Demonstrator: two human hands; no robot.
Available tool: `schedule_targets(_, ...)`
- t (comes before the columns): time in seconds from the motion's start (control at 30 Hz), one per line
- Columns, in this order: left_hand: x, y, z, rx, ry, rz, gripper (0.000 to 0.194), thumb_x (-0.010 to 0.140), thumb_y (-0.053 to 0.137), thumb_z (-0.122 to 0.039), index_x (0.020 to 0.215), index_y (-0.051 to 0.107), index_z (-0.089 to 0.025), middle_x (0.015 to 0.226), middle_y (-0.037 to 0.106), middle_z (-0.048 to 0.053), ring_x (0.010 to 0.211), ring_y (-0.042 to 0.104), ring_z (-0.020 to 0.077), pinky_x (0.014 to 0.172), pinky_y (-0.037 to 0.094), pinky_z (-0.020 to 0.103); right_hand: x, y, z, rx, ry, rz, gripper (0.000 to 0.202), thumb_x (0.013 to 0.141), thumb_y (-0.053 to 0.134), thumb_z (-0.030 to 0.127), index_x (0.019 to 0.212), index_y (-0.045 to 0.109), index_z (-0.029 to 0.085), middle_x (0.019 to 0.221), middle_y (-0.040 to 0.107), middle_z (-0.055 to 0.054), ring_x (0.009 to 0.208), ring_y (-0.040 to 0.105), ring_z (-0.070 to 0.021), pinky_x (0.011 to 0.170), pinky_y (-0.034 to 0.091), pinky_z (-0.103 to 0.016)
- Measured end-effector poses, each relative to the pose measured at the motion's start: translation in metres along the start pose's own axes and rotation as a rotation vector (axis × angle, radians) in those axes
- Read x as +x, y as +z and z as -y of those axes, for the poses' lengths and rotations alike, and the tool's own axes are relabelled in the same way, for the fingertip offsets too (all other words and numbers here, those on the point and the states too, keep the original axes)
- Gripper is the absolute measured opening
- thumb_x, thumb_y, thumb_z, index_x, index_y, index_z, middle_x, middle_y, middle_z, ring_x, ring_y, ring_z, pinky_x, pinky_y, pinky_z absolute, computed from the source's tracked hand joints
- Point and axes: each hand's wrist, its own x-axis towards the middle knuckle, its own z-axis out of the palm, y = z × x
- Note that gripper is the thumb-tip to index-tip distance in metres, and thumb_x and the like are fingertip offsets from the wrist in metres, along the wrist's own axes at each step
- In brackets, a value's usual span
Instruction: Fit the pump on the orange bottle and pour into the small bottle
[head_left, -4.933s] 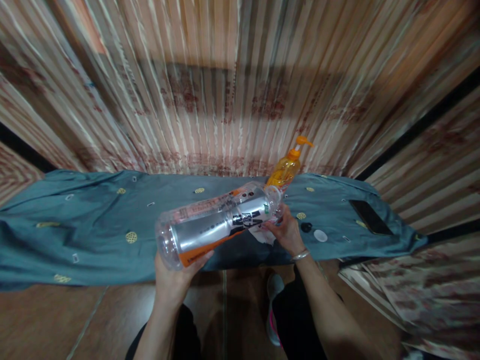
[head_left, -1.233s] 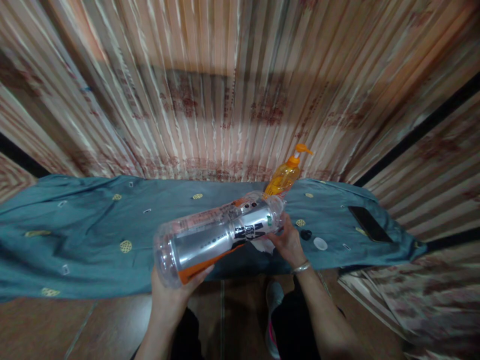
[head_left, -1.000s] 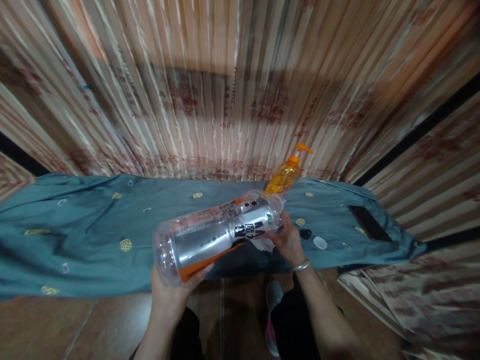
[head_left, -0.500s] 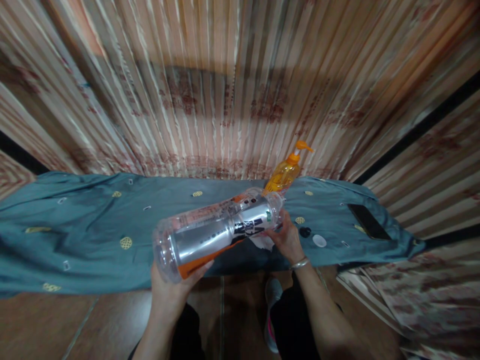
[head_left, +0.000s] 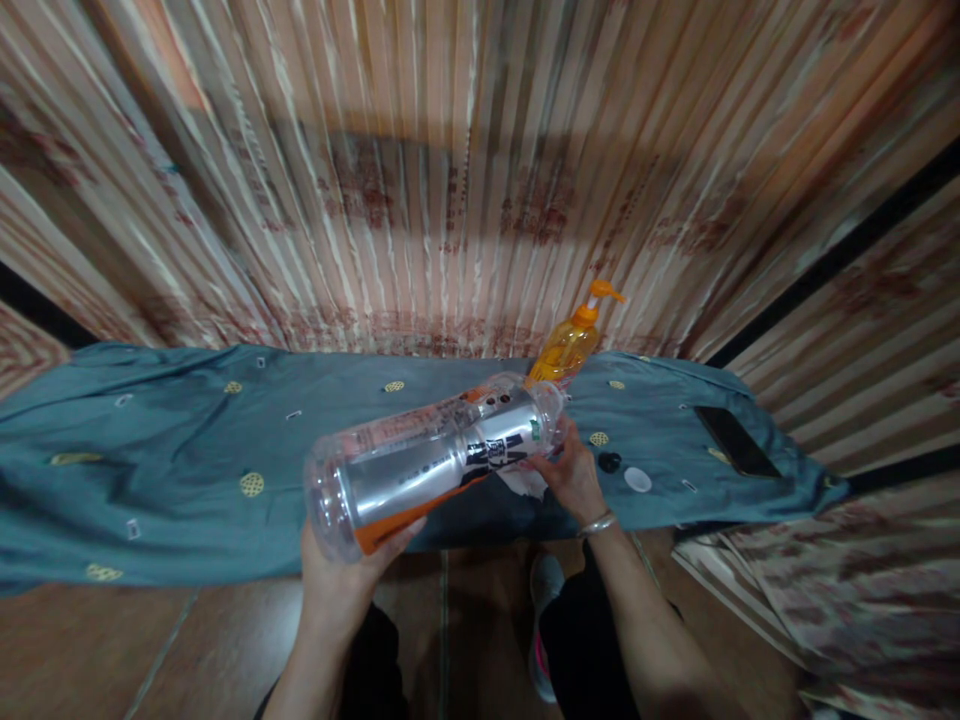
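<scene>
A large clear plastic bottle (head_left: 409,475) with a silver and orange label lies tilted in the air over the cloth-covered table. My left hand (head_left: 352,575) is closed around its base from below, thumb along the label. Around the neck end at the right, my right hand (head_left: 566,475) grips the bottle, its far fingers hidden behind it. Just behind the neck stands a pump bottle (head_left: 566,345) of yellow liquid with an orange pump head. A piece of white tissue-like material (head_left: 525,482) shows below the bottle, near my right hand.
A black cap-like piece (head_left: 610,462) and a white round disc (head_left: 638,480) lie right of my right hand. Farther right is a dark phone (head_left: 736,441). A green patterned cloth (head_left: 187,430) covers the table, with a pleated curtain (head_left: 405,220) behind it.
Both hands keep their hold at the same ends. The large bottle has turned slightly about its length, so the label's dark print sits a little differently.
</scene>
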Motion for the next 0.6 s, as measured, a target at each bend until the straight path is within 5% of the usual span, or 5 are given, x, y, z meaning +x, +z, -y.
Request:
schedule_targets(0.27,-0.0005,-0.0016,-0.0042,0.003,0.005,-0.023,0.073,0.049,0.101,-0.047,0.109,0.071,-0.019,0.113,0.081,0.012,0.107,0.077,0.0366,0.112,0.057,0.066,0.0003,-0.0011,0.0004,0.001,-0.004,0.001,0.072,0.073,0.079,0.067,0.124,0.063,0.02,0.091,0.082,-0.009,0.076,0.077,-0.0311,0.067,0.059,-0.038)
schedule_targets(0.6,-0.0014,0.0,-0.0093,-0.013,0.009,-0.008,0.063,0.051,0.1,-0.04,0.105,0.073,-0.022,0.107,0.08,0.007,0.106,0.077,0.0343,0.105,0.062,0.058,0.0006,-0.0017,0.0,-0.023,0.004,0.011,0.073,0.073,0.081,0.063,0.127,0.062,0.018,0.09,0.081,-0.01,0.076,0.077,-0.0309,0.066,0.058,-0.038)
